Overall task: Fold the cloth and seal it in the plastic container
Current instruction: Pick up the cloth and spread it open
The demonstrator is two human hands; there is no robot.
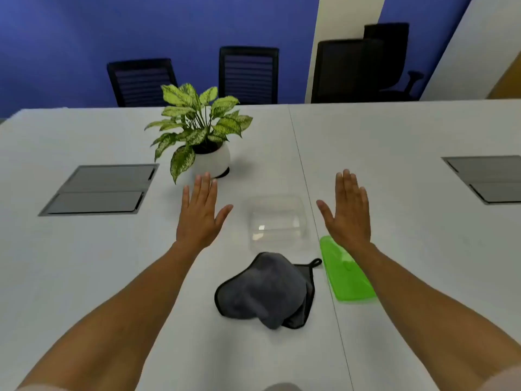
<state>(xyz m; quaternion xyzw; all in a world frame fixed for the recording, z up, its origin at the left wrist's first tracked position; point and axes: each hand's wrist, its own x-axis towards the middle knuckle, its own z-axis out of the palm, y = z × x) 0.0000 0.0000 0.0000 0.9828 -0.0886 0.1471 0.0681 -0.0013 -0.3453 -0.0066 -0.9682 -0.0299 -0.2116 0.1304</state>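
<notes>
A grey cloth [265,289] with a black hem and a hanging loop lies crumpled on the white table [84,277], close to me. Just beyond it stands a clear plastic container [277,220], without a lid on it. A green lid [345,275] lies flat to the right of the cloth, partly under my right forearm. My left hand [198,214] hovers flat and palm down to the left of the container, holding nothing. On the container's right, my right hand [348,210] is held the same way, fingers apart.
A potted plant [201,136] in a white pot stands beyond my left hand. Grey cable hatches sit in the table at left [98,190] and right [487,179]. Black chairs [248,74] line the far edge before a blue wall.
</notes>
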